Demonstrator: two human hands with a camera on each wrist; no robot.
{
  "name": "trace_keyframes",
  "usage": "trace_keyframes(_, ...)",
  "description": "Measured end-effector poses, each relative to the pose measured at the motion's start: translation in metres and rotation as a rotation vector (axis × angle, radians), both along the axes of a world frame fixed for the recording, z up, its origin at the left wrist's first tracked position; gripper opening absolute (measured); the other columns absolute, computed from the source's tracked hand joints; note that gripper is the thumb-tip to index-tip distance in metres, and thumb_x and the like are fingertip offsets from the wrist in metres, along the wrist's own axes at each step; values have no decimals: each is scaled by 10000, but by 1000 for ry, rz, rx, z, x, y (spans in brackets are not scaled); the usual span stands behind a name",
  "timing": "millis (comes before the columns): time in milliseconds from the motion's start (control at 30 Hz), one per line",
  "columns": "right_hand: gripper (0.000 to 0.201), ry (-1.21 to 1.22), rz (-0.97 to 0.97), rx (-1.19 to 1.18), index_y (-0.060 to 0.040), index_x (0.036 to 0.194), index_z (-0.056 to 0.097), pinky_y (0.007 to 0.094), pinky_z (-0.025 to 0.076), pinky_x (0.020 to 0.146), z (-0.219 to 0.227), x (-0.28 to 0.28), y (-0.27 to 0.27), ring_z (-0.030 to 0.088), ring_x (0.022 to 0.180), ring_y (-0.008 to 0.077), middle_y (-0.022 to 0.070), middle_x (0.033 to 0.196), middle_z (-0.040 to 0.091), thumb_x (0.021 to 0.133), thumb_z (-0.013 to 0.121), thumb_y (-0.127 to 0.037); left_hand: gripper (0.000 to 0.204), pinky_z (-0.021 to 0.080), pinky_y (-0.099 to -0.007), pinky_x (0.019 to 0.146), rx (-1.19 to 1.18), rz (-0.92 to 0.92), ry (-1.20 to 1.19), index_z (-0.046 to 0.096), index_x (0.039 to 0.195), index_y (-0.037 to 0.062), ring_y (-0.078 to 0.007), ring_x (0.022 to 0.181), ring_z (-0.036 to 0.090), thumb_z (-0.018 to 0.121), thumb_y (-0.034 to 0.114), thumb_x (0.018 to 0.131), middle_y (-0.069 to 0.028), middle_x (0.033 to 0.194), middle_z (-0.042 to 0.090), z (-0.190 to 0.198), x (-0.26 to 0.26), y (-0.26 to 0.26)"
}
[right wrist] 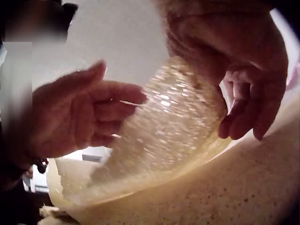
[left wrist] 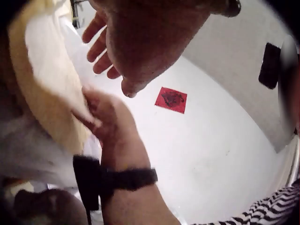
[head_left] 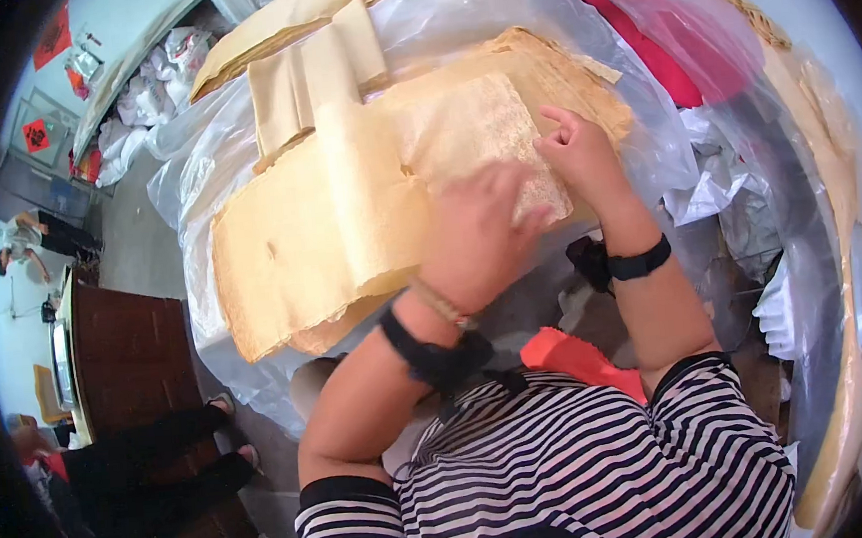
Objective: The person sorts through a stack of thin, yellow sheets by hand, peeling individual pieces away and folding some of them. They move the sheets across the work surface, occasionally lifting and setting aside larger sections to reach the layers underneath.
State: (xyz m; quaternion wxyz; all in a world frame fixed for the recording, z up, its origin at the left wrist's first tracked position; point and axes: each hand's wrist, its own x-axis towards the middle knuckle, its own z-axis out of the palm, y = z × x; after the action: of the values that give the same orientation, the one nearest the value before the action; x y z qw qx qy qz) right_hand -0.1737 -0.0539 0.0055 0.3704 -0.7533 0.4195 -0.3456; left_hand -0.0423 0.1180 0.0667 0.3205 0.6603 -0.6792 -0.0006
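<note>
A thin, pale-yellow sheet (head_left: 456,132) lies over a stack of similar sheets (head_left: 279,240), its right end lifted and curled. That end shows a glistening, bumpy face (right wrist: 159,122) in the right wrist view. My right hand (head_left: 581,157) pinches the raised right edge; thumb and fingers meet at the sheet in the left wrist view. Left of it, my left hand (head_left: 483,230) is blurred over the sheet's near side. In the right wrist view, the left hand (right wrist: 79,112) has its fingers extended beside the bumpy face, fingertips right at its edge.
Clear plastic film (head_left: 196,195) lies under the stack. Folded yellowish sheets (head_left: 280,105) sit toward the far left, with another pile (head_left: 284,24) behind them. A brown wooden cabinet (head_left: 137,359) stands on the left, near two other people. White bags (head_left: 154,88) lie beyond the plastic.
</note>
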Motion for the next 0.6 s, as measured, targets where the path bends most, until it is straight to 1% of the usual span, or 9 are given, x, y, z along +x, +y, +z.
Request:
trace_keyframes(67, 495, 45, -93, -46, -26, 1354, 618, 367, 531, 697, -4, -1, -5, 690, 719, 226, 127, 814, 718, 877, 658, -154, 386, 462, -476, 995, -40, 94, -205, 635, 1210, 84, -337, 1162, 618, 695, 306, 901, -147, 1201, 672, 4, 20, 2)
trace_keyframes(167, 507, -68, -82, 53, -46, 1397, 586, 318, 502, 686, -15, -2, -21, 646, 744, 156, 50, 833, 690, 912, 669, -164, 449, 391, -507, 1081, 133, 265, -373, 628, 1280, 84, -346, 1269, 554, 689, 323, 904, -141, 1320, 631, -20, 42, 7)
trace_keyframes(200, 497, 30, -87, 3, -61, 1386, 596, 337, 513, 710, -17, -2, -23, 661, 766, 187, 67, 856, 699, 909, 672, -179, 462, 377, -517, 1095, 161, 302, -405, 626, 1295, 85, -351, 1286, 541, 686, 327, 906, -139, 1342, 621, -31, 46, 8)
trace_keyframes(267, 478, 236, -99, -96, -92, 1364, 617, 374, 534, 758, -21, -5, -22, 691, 810, 247, 102, 901, 716, 905, 678, -209, 465, 382, -524, 1090, 54, 305, -413, 627, 1300, 90, -362, 1277, 544, 683, 335, 909, -138, 1342, 618, -46, 45, 14)
trace_keyframes(333, 435, 295, -165, -260, -106, 1317, 647, 376, 542, 784, -13, -6, -9, 696, 830, 259, 107, 915, 720, 902, 688, -229, 465, 391, -515, 1087, -8, 351, -410, 631, 1302, 95, -364, 1270, 546, 685, 340, 910, -142, 1340, 615, -33, 39, 22)
trace_keyframes(367, 414, 328, -204, -341, -113, 1293, 663, 377, 546, 798, -11, -10, -3, 698, 840, 265, 110, 923, 721, 900, 693, -239, 467, 407, -504, 1071, -19, 411, -397, 631, 1303, 95, -360, 1254, 556, 689, 341, 911, -148, 1335, 615, -30, 40, 26)
trace_keyframes(467, 348, 135, -277, -492, -86, 1166, 686, 434, 543, 826, -15, -39, 0, 677, 994, 320, 136, 1010, 687, 876, 706, -279, 479, 477, -467, 996, -26, 650, -327, 628, 1313, 88, -345, 1184, 601, 706, 342, 913, -173, 1314, 619, -26, 64, 42)
trace_keyframes(567, 367, 209, -356, -257, -73, 1166, 674, 402, 546, 804, -16, -81, 6, 692, 935, 299, 121, 946, 683, 901, 695, -324, 504, 548, -416, 834, 303, 821, -27, 621, 1316, 51, -319, 982, 683, 730, 334, 913, -180, 1144, 691, -23, 89, 50)
trace_keyframes(600, 361, 185, -307, -106, -70, 1163, 671, 382, 546, 770, -27, -93, 1, 694, 893, 273, 106, 911, 679, 916, 684, -333, 514, 550, -399, 781, 288, 776, 77, 618, 1319, 40, -292, 909, 689, 744, 320, 907, -161, 1063, 701, -25, 95, 50)
